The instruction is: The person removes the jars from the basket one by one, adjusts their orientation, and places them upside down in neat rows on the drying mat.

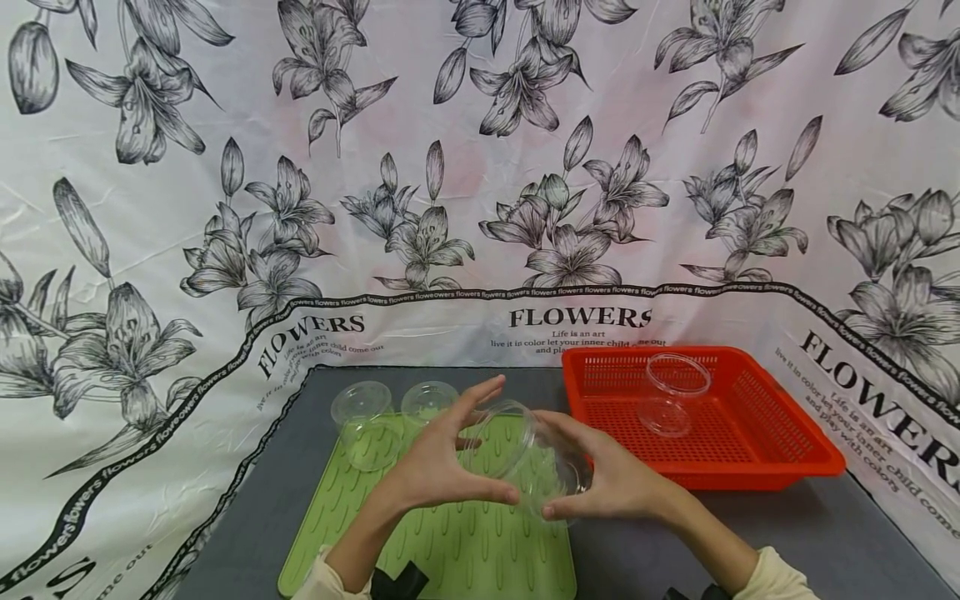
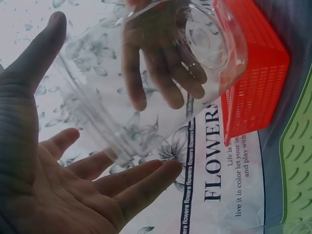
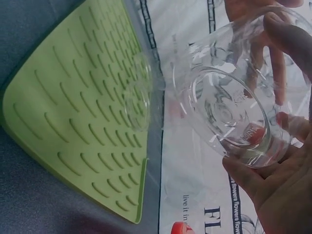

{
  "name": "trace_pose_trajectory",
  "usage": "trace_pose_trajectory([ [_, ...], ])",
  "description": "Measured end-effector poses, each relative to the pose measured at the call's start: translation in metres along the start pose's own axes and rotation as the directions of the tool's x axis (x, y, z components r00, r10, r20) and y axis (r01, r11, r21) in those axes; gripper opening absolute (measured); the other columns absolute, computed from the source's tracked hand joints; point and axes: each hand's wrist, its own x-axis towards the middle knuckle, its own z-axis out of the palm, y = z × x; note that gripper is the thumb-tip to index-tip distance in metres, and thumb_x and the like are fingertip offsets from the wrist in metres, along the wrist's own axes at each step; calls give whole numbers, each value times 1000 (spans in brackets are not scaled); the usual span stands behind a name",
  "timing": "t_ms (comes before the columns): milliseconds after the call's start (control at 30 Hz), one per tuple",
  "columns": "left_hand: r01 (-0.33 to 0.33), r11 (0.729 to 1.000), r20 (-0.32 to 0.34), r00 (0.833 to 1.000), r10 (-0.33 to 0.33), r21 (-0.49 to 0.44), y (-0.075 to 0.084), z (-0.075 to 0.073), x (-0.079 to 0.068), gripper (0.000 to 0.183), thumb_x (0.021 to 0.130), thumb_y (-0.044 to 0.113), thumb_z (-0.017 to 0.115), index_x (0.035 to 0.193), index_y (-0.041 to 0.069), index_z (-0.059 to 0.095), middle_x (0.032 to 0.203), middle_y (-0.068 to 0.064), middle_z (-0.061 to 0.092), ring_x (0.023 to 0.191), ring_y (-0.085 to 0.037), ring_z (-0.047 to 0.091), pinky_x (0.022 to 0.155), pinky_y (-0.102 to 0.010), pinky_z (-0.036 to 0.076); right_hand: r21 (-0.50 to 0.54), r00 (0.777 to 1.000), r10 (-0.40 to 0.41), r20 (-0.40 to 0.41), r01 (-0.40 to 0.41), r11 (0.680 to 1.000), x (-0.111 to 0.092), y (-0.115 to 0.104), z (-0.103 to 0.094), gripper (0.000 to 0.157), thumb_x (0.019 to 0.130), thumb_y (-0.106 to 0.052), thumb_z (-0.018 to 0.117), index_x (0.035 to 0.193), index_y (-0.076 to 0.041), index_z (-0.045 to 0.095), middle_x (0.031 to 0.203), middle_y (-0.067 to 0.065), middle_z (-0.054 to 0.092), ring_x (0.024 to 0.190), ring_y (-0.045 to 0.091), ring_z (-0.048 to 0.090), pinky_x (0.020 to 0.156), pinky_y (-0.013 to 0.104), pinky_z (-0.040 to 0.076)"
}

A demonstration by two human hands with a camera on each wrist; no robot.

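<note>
A clear plastic cup [image 1: 534,467] is tipped on its side between the two hands, above the green mat. Its base end is held by the right hand [image 1: 611,475], with thumb and fingers curved round the wall. The left hand [image 1: 442,467] is at the rim end, thumb and fingers spread apart around the mouth. Seen from the left wrist, the cup [image 2: 151,97] has its mouth toward the left palm, and the right fingers show through the wall. In the right wrist view the cup's round base [image 3: 229,107] faces the camera.
Two more clear cups, one at the mat's back left corner [image 1: 362,402] and one beside it [image 1: 430,402], stand upright. The ribbed green mat [image 1: 450,550] lies on a grey table [image 1: 247,517]. A red plastic basket [image 1: 750,467] at the right holds another clear cup [image 1: 667,412]. Flowered cloth hangs behind.
</note>
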Motion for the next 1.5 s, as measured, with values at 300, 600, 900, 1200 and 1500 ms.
trace_pose_trajectory([
  [300,3,1000,51,999,-3,3,0,-1,0,103,65,36,89,146,50,27,152,14,37,132,-28,49,93,-41,53,-48,999,-15,43,18,999,0,1,3,96,72,-42,84,150,-26,30,151,-3,42,133,21,50,105,42,47],
  [600,40,996,71,996,-46,83,-2,3,-2,89,64,52,86,138,53,38,146,20,41,130,-24,49,93,-38,52,-195,999,23,44,-14,981,0,-2,3,97,68,-56,82,148,-35,32,140,-18,47,123,11,55,97,42,51],
  [900,0,987,62,998,-10,164,-10,8,-3,85,63,58,84,137,48,43,139,17,48,122,-19,51,84,-31,54,-270,997,63,55,-46,962,2,-6,2,97,66,-66,77,146,-29,38,136,-13,52,120,12,57,93,36,53],
  [1200,9,993,49,999,-15,116,-14,9,-5,75,67,53,83,134,44,50,137,19,47,124,-19,51,81,-27,53,-311,998,51,42,-35,950,2,-5,2,100,65,-70,75,148,-34,32,142,-13,48,125,13,54,100,46,49],
  [1500,73,997,-36,997,-74,-37,-21,9,-8,68,71,41,85,130,47,52,138,18,47,125,-27,54,85,-30,55,-153,993,72,-91,-86,985,-4,3,-2,111,66,-56,83,153,-38,17,153,-3,37,135,25,47,102,58,44],
])
